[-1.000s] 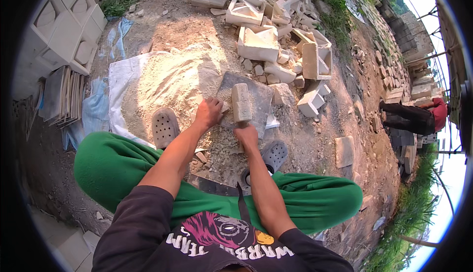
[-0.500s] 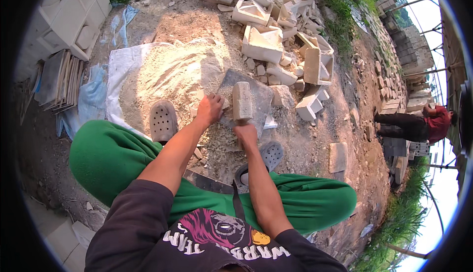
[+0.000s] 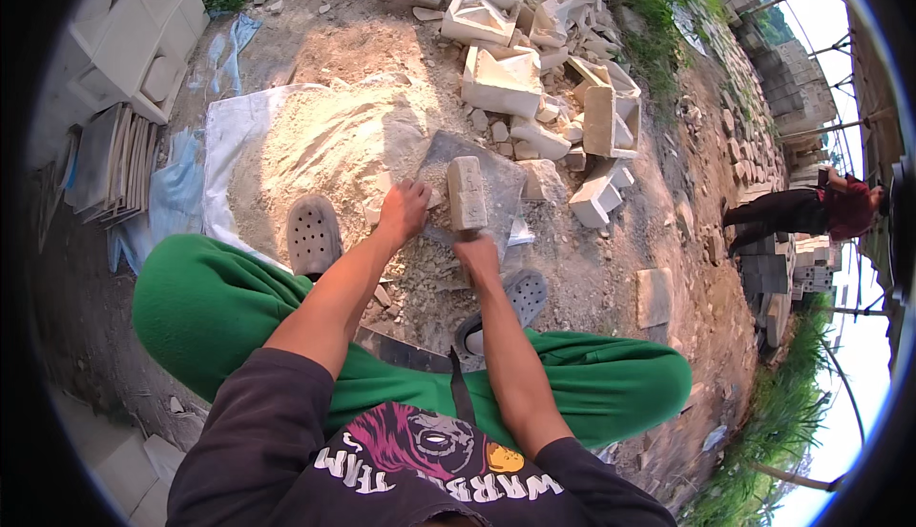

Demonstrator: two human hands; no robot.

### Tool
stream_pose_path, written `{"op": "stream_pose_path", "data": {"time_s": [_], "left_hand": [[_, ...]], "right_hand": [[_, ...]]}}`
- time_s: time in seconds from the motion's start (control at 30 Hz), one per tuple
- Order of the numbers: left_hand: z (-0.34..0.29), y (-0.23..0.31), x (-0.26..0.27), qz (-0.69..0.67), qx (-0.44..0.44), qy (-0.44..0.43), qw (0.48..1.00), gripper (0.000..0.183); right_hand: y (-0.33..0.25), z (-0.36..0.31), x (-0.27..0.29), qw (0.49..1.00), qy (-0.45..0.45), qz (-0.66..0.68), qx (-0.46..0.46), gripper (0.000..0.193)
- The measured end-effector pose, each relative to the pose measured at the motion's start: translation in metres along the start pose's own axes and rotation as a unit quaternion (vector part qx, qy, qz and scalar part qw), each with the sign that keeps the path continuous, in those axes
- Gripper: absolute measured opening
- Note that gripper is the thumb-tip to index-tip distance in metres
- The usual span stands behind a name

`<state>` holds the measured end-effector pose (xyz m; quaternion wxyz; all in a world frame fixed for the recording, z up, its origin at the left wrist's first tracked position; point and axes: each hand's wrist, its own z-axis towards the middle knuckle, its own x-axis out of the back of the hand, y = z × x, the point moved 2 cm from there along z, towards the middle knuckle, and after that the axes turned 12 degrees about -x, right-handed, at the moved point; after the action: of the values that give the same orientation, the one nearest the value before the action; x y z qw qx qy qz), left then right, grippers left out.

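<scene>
My right hand (image 3: 479, 255) is closed round the short handle of a mallet (image 3: 467, 193). The mallet's long, blocky head is coated in pale dust and lies over a flat grey slab (image 3: 501, 174). To its left, my left hand (image 3: 405, 207) has its fingers curled down at the slab's left edge. A small pale chunk (image 3: 435, 200) shows beside those fingertips; what lies under them is hidden. Crushed pale rubble (image 3: 420, 274) spreads below the slab, between my two clog-shod feet.
A white sheet (image 3: 221, 145) bears a heap of pale grit (image 3: 334, 141). Broken cast blocks (image 3: 503, 79) pile up beyond the slab. A flat block (image 3: 654, 298) lies at right. Stacked boards (image 3: 119, 160) stand at left. Another person (image 3: 844, 207) is at far right.
Both hands and the mallet stay almost in place. The view has shifted slightly, and the person at far right has changed posture a little.
</scene>
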<state>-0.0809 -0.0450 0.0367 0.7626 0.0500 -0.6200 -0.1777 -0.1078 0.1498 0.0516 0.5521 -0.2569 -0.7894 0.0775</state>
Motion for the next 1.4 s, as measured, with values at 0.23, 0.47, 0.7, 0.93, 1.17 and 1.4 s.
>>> {"op": "stream_pose_path", "data": {"time_s": [0.23, 0.47, 0.7, 0.93, 1.17, 1.4], "left_hand": [[-0.006, 0.0, -0.004, 0.0, -0.002, 0.042, 0.999, 0.034], [-0.005, 0.002, -0.003, 0.01, -0.023, 0.031, 0.999, 0.033], [-0.004, 0.002, 0.012, -0.011, -0.022, -0.03, 0.999, 0.054], [-0.02, -0.01, 0.02, 0.039, -0.016, -0.037, 0.998, 0.061], [-0.034, 0.007, 0.036, 0.029, -0.051, -0.044, 0.997, 0.06], [-0.047, 0.003, 0.03, 0.018, -0.048, -0.022, 0.998, 0.061]], "right_hand": [[-0.028, -0.01, 0.024, 0.996, -0.059, 0.067, -0.017, 0.035], [-0.027, -0.011, 0.024, 0.995, -0.013, 0.083, 0.059, 0.035], [-0.011, -0.003, 0.013, 0.992, -0.118, 0.006, -0.053, 0.049], [0.018, 0.014, -0.001, 0.981, -0.089, 0.148, -0.093, 0.048], [0.068, 0.046, -0.011, 0.974, -0.022, 0.184, -0.132, 0.04], [0.049, 0.036, -0.01, 0.966, -0.091, 0.173, -0.17, 0.053]]}}
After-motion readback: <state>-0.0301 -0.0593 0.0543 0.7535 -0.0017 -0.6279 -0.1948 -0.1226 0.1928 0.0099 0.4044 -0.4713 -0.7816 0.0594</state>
